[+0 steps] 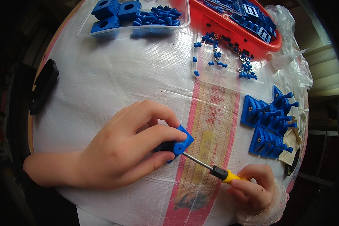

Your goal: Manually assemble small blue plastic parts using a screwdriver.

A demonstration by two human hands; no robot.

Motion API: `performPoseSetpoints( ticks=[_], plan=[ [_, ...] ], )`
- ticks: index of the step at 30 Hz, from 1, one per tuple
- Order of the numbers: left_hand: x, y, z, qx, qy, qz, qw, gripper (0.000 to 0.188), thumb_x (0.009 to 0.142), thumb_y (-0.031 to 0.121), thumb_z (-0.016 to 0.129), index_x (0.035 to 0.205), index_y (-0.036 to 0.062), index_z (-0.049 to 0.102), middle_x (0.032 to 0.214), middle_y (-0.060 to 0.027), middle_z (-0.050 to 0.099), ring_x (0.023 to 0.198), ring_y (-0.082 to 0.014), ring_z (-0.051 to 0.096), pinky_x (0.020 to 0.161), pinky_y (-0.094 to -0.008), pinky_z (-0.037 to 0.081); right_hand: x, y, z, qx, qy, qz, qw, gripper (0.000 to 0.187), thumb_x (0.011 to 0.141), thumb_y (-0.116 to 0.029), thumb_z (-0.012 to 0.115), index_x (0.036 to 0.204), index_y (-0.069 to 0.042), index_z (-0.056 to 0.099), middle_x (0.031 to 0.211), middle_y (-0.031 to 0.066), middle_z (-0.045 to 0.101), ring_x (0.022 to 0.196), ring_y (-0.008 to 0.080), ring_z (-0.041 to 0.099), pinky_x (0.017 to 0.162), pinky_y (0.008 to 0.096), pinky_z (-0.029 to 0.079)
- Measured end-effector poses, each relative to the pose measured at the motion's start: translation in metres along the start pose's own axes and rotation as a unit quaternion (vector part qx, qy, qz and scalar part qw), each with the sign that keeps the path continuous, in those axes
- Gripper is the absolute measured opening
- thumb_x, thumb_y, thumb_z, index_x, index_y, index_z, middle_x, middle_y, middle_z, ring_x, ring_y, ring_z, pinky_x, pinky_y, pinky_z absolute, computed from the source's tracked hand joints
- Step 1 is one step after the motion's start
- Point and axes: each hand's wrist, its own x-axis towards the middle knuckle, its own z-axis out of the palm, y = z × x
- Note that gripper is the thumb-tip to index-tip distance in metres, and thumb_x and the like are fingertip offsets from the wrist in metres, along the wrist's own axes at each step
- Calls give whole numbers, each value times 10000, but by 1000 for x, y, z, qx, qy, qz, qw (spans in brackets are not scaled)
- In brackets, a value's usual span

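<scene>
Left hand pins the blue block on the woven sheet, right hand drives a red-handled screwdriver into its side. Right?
Not quite: in the head view the screwdriver handle is yellow with a black collar, not red. The rest stands: the left hand pins the blue block on the woven sheet, and the right hand drives the tool into its side.

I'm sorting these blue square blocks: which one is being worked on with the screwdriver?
The blue block pinched in the left hand, with the screwdriver tip at it. The other blocks lie in the clear tray at the top, untouched.
</scene>
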Motion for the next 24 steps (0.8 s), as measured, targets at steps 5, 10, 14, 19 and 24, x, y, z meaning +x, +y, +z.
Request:
performPoseSetpoints(
  ticks=[5, 10, 14, 19, 24],
  plan=[
    [-2, 0, 0, 4, 5, 3, 1000, 311, 739, 39, 686, 1036, 50, 594, 1029, -127, 489, 915, -208, 523, 758, -284, 455, 0, 2, 0, -9, -5, -19, 1000, 335, 659, 45, 674, 989, -15, 662, 923, 142, 540, 680, 193, 592, 574, 231, 480],
    [-3, 1, 1, -11, 9, -11, 1000, 298, 722, 46, 710, 1008, 44, 625, 967, -108, 499, 845, -188, 519, 707, -259, 450, -2, 5, -1, -24, -20, -39, 999, 327, 694, 38, 648, 1016, -17, 660, 944, 144, 531, 712, 199, 581, 598, 233, 482],
    [-3, 3, 1, -27, 17, -20, 999, 300, 706, 56, 734, 993, 47, 645, 908, -86, 510, 775, -161, 501, 650, -235, 433, -4, 5, -1, -39, -29, -55, 997, 333, 706, 30, 621, 1033, -19, 657, 960, 146, 526, 738, 204, 571, 617, 233, 480],
    [-4, 3, 0, -16, 16, -38, 999, 288, 696, 59, 745, 970, 61, 657, 864, -71, 522, 730, -144, 482, 612, -216, 409, -2, 15, 2, -29, -33, -70, 997, 342, 702, 30, 611, 1037, -20, 656, 967, 150, 529, 759, 207, 570, 630, 238, 481],
    [-3, 2, 0, -57, 36, -29, 997, 236, 681, 51, 754, 906, 74, 686, 839, -64, 550, 692, -125, 486, 570, -211, 409, -4, 4, -3, -38, -30, -58, 997, 338, 712, 30, 601, 1043, -19, 651, 952, 153, 542, 751, 208, 570, 631, 247, 484]
  ],
)
